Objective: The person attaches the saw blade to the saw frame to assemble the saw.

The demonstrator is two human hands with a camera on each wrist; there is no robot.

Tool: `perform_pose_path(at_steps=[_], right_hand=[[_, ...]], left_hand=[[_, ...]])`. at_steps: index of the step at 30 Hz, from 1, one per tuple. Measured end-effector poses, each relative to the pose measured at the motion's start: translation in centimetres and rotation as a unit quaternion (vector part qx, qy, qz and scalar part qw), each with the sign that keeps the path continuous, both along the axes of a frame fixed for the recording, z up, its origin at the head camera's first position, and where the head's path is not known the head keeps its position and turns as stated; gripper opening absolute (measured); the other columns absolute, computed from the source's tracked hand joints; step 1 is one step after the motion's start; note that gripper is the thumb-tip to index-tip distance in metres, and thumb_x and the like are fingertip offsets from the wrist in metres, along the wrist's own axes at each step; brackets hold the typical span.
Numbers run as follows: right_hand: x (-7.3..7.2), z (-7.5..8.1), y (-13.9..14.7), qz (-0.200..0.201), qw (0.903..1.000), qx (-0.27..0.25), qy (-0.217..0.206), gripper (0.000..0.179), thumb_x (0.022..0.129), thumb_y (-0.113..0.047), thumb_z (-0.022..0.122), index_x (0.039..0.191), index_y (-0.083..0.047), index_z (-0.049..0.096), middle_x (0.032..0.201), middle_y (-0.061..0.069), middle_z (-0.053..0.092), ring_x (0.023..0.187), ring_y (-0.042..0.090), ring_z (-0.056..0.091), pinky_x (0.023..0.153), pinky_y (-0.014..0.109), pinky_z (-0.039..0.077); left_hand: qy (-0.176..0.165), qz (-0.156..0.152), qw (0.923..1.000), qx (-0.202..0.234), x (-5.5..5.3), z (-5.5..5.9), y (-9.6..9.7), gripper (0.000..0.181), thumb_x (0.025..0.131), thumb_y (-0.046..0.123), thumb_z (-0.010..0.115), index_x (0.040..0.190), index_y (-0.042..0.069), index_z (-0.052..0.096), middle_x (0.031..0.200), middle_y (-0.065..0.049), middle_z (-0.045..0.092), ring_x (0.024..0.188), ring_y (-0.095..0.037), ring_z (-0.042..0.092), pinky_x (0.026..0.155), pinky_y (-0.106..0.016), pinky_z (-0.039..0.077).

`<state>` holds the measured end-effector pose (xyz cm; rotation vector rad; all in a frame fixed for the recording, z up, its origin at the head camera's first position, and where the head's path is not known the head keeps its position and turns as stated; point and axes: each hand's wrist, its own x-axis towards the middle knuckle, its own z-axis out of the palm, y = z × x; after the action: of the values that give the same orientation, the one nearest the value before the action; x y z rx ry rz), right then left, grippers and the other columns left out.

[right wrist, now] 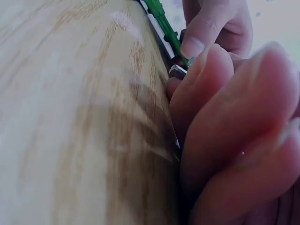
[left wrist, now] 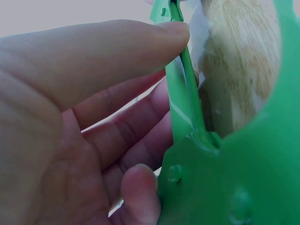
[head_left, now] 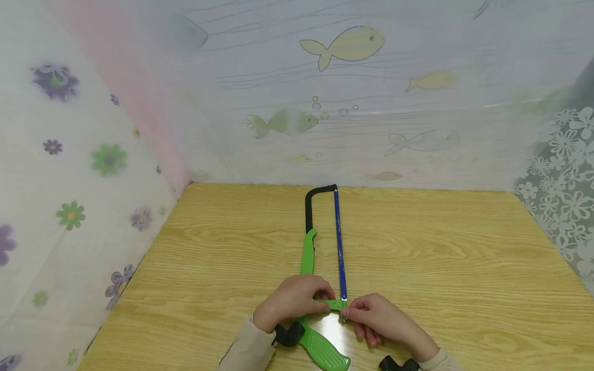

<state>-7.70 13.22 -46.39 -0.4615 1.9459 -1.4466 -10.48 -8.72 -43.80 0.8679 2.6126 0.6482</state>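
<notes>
A hacksaw with a green handle [head_left: 325, 351], a black bow [head_left: 309, 212] and a blue blade [head_left: 340, 242] lies on the table, its bow pointing away from me. My left hand [head_left: 297, 294] grips the short green crosspiece [head_left: 335, 305] near the blade's close end. In the left wrist view, the thumb [left wrist: 159, 44] lies along one side of the green metal, with fingers behind it. My right hand [head_left: 380, 319] pinches the small metal tension screw [head_left: 343, 318] at that end. In the right wrist view, its fingers [right wrist: 234, 117] partly hide the screw [right wrist: 177, 71].
The wood-grain table [head_left: 209, 278] extends around the saw. A wall sheet with printed fish [head_left: 357, 45] rises behind its far edge. Flowered sheeting [head_left: 69, 216] stands on the left, lace-patterned cloth [head_left: 568, 190] on the right. Black wrist mounts [head_left: 289, 335] sit at both wrists.
</notes>
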Motion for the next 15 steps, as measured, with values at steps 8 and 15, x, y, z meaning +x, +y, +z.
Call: perform_pose_path(at_steps=[8,15], right_hand=[[0.03,0.12,-0.09,0.002,1.0000,0.000,-0.004,0.034,0.089,-0.035,0.053,0.078,-0.003,0.060,0.053,0.001,0.052,0.034,0.006,0.042,0.032,0.021,0.034],[0.01,-0.06,0.08,0.004,1.0000,-0.002,0.003,0.028,0.088,-0.033,0.055,0.084,-0.006,0.061,0.051,-0.001,0.049,0.034,0.006,0.041,0.033,0.020,0.034]], left_hand=[[-0.003,0.000,1.0000,0.004,0.02,-0.03,-0.01,0.011,0.078,0.031,0.067,0.089,0.031,0.065,0.079,0.022,0.052,0.068,0.006,0.047,0.060,-0.018,0.039],[-0.005,-0.001,1.0000,0.006,0.00,-0.04,-0.04,0.010,0.079,0.031,0.067,0.088,0.031,0.065,0.079,0.022,0.052,0.068,0.006,0.047,0.061,-0.018,0.039]])
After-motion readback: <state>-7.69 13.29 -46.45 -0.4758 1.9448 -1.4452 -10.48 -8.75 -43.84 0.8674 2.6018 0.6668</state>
